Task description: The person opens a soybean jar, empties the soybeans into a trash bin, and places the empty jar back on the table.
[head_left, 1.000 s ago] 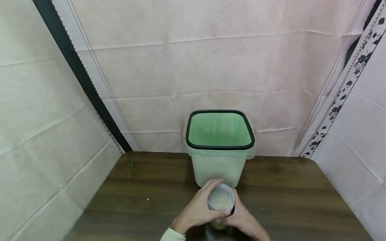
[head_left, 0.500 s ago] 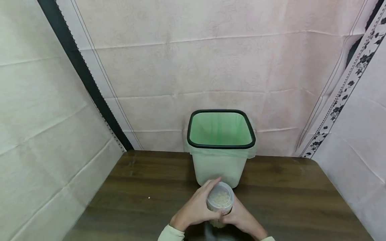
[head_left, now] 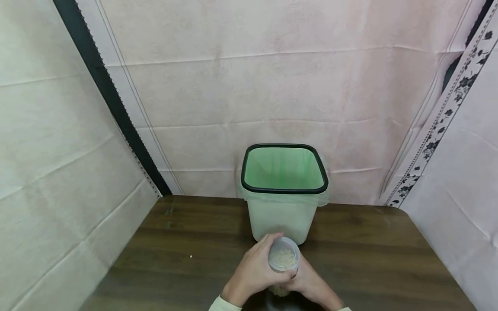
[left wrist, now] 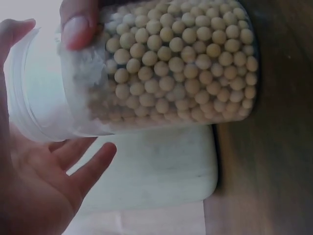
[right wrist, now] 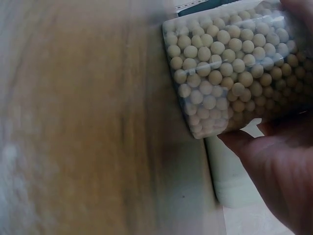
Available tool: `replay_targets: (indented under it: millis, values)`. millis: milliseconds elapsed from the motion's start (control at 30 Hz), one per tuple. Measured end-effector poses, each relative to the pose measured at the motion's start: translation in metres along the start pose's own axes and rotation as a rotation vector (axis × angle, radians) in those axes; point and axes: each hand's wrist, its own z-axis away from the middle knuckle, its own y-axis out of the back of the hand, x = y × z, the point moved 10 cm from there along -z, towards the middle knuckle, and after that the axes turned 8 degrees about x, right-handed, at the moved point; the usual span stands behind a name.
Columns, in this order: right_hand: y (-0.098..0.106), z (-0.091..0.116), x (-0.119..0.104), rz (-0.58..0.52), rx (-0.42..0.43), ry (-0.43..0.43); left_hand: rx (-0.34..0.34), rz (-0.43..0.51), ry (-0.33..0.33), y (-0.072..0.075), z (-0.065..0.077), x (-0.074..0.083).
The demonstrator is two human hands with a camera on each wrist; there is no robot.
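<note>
Clear jar of pale beads [left wrist: 146, 71] at the worktop's [head_left: 362, 255] near middle, just near of the black-rimmed green bin [head_left: 282, 211]. Left hand [head_left: 254, 270] — grip clamped round the jar's upper part; right hand [head_left: 307, 280] — grip clamped on its right side.

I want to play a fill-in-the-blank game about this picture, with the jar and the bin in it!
1. The bin has a rim coloured ____.
2. Counting the left hand and the right hand, ____ hands hold the jar.
3. In shape, the little beads seen through its side are ____.
4. The table is coloured ____.

Missing words: black; two; round; brown.
</note>
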Motion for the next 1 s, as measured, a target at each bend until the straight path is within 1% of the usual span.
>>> replay_targets:
  millis: [100, 200, 300, 367, 400, 467, 533, 567, 600, 667, 700, 733, 767, 833, 867, 900, 1000]
  values:
    - [-0.002, 0.002, 0.0, -0.013, -0.002, 0.001, 0.043, -0.052, 0.018, 0.002, 0.0, 0.001]
    - [-0.004, 0.004, 0.0, -0.061, 0.004, -0.025, 0.127, -0.122, 0.036, 0.007, 0.0, 0.004]
    - [-0.003, 0.005, 0.0, -0.076, 0.041, -0.038, 0.229, -0.21, 0.026, 0.013, 0.0, 0.01]
    - [-0.001, 0.005, -0.001, -0.054, 0.069, -0.03, 0.262, -0.233, -0.012, 0.014, -0.001, 0.014]
    - [-0.001, 0.005, -0.001, -0.038, 0.082, -0.028, 0.258, -0.231, -0.039, 0.013, -0.002, 0.016]
    - [-0.001, 0.004, 0.0, -0.035, 0.092, -0.036, 0.213, -0.204, -0.086, 0.008, -0.003, 0.017]
    - [0.0, 0.003, -0.002, 0.011, 0.107, -0.022, 0.136, -0.153, -0.147, 0.003, -0.003, 0.019]
    - [0.0, 0.002, -0.002, 0.013, 0.113, -0.044, 0.096, -0.133, -0.177, 0.001, -0.002, 0.02]
    - [0.001, 0.001, -0.003, 0.025, 0.121, -0.043, 0.061, -0.115, -0.204, 0.0, -0.001, 0.022]
    - [0.003, 0.001, -0.002, 0.03, 0.142, -0.085, 0.0, -0.095, -0.246, 0.001, 0.001, 0.025]
    - [0.004, 0.001, 0.0, 0.032, 0.147, -0.105, -0.032, -0.081, -0.254, 0.002, 0.002, 0.026]
    - [0.004, 0.002, 0.003, 0.01, 0.146, -0.146, -0.058, -0.076, -0.251, 0.003, 0.003, 0.026]
    - [0.004, 0.003, 0.005, -0.009, 0.143, -0.17, -0.076, -0.078, -0.243, 0.005, 0.004, 0.025]
    - [0.002, 0.004, 0.009, -0.029, 0.14, -0.208, -0.101, -0.083, -0.212, 0.01, 0.006, 0.021]
    - [0.001, 0.004, 0.01, -0.038, 0.134, -0.22, -0.102, -0.096, -0.204, 0.012, 0.007, 0.02]
    - [0.0, 0.005, 0.011, -0.043, 0.131, -0.222, -0.097, -0.11, -0.201, 0.015, 0.008, 0.019]
    - [-0.002, 0.004, 0.011, -0.044, 0.14, -0.218, -0.045, -0.16, -0.215, 0.023, 0.008, 0.017]
